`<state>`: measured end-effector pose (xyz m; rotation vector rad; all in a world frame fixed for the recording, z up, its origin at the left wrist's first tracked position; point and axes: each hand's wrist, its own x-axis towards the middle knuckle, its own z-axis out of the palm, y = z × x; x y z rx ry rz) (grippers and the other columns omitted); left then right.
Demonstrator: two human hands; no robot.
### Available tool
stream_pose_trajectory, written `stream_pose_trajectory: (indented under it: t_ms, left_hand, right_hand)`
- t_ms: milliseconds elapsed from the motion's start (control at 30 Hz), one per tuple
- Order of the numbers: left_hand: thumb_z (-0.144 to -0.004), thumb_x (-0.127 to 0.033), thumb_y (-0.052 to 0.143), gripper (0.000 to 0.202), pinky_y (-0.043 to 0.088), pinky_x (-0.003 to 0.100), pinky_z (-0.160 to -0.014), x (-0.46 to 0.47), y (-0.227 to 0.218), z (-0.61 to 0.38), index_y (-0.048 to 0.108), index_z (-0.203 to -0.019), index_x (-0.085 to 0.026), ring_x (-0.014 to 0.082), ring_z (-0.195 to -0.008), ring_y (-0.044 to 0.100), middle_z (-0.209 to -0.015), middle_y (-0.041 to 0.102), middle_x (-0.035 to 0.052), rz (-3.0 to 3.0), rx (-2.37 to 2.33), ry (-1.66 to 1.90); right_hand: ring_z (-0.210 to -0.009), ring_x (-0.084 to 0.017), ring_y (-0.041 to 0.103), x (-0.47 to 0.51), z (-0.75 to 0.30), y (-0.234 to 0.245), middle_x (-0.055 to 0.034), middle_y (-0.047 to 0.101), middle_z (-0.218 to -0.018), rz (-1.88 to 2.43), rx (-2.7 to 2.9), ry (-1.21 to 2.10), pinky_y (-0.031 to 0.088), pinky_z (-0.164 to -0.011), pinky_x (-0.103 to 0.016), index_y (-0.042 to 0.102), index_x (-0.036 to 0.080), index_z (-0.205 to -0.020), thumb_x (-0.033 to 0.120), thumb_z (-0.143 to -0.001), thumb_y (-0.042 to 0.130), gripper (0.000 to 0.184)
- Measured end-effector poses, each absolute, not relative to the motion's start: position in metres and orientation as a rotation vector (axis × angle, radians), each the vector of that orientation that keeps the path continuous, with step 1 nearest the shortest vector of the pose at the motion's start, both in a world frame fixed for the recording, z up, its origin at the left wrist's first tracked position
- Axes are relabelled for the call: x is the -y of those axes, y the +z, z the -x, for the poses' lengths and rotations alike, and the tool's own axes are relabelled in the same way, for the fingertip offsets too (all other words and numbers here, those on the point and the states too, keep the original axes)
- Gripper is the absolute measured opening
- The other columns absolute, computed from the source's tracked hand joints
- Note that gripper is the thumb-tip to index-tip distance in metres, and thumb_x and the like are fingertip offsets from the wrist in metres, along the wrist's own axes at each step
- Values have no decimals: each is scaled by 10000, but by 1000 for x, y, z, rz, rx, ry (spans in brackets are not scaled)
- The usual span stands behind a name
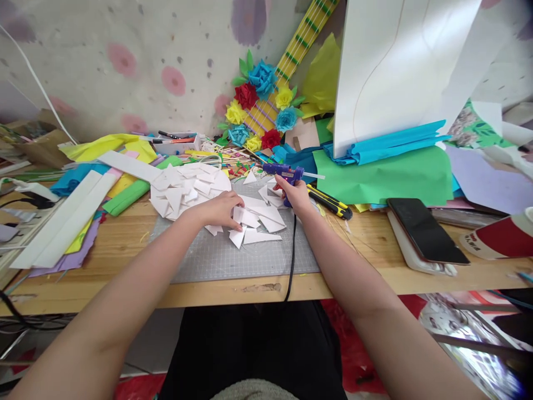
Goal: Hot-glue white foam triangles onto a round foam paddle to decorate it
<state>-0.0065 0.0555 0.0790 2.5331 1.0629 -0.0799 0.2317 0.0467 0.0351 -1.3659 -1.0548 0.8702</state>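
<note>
My right hand (295, 195) is wrapped round a blue-purple hot glue gun (283, 171), its clear glue stick poking out to the right and its black cord hanging over the table edge. My left hand (222, 211) curls over the loose white pieces, thumb and fingers round a small white board piece (239, 214). Angular white pieces (262, 237) lie scattered on the grey cutting mat (233, 263) between my hands. Left of them sits a round white form (187, 186) covered with overlapping white shards.
A black-and-yellow utility knife (331, 202) lies right of the mat. Beyond it are a phone (427, 230) and a red-and-white cup (502, 236). White strips (66, 222) and coloured paper lie left. A yellow paper guitar with flowers (266, 111) and a large white board (391, 72) stand behind.
</note>
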Motion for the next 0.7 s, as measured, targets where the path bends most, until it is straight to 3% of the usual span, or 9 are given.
stream_pose_trajectory:
  t_ms: [167,333,700]
  left_hand:
    - [-733,-315,629,319,428,352,-958,-39,72,2,638,-1010,-157,262,-1095,553,-1093,616,103,-2527,-1265,104]
    - [-733,-209,596,310,438,385,-989,-21,60,-14,635,-1032,-137,283,-1119,537,-1106,603,124,-2479,-1532,319]
    - [-722,-220,624,304,410,438,-1042,-23,52,-7,610,-1025,-190,306,-1152,490,-1117,572,120,-2316,-1655,812]
  right_hand:
    - [-462,-97,458,-46,-231,35,-59,681,-663,1403,1093,829,416,-459,-253,638,164,-648,621,-622,669,459]
    - [-446,-94,445,-45,-232,32,-45,666,-631,1444,1130,783,402,-455,-251,641,167,-641,642,-637,655,475]
    - [-547,-140,560,-33,-211,40,-55,685,-684,1343,1161,856,431,-461,-250,626,186,-732,636,-611,694,471]
